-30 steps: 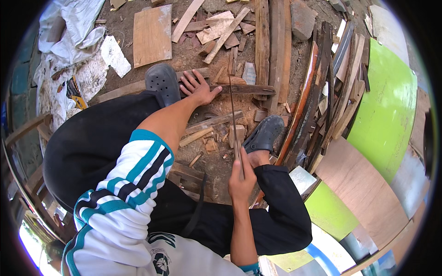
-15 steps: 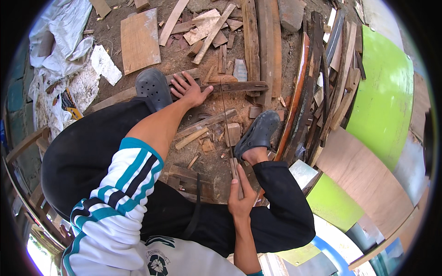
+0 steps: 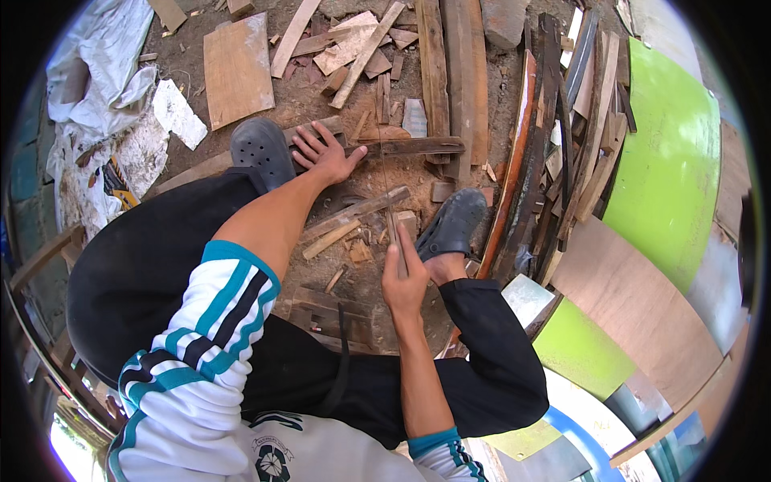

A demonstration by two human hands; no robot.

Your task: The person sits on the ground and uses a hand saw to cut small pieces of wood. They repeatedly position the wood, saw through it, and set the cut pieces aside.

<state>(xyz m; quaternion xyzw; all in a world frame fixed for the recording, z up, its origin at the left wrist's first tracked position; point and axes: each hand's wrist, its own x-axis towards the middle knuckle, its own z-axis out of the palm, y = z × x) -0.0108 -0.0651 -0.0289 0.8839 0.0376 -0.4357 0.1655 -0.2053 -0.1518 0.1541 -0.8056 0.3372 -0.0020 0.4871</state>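
Note:
My right hand point(image 3: 405, 285) grips a handsaw point(image 3: 398, 238) by its handle, low in the middle of the view. Seen nearly edge-on, the thin blade points away from me and crosses a narrow dark wood strip point(image 3: 426, 146). My left hand point(image 3: 324, 159) presses flat over the strip's left part with its fingers spread, the thumb reaching toward the blade. The strip's right end lies across long beams point(image 3: 462, 88). Under the palm, part of the strip is hidden. My left clog point(image 3: 262, 153) is beside the left hand, while my right clog point(image 3: 458, 221) is right of the saw.
Wood offcuts point(image 3: 353, 217) litter the dirt between my feet. A square board point(image 3: 239, 71) lies at the far left near white sheeting point(image 3: 96, 72). To the right, long scrap strips point(image 3: 594, 136) are piled beside a lime-green panel point(image 3: 666, 161) and a curved plywood sheet point(image 3: 634, 309).
My right hand has pushed the saw forward, away from me and slightly left, bringing the handle nearer the strip. The left hand stays on the wood. The whole view has shifted slightly.

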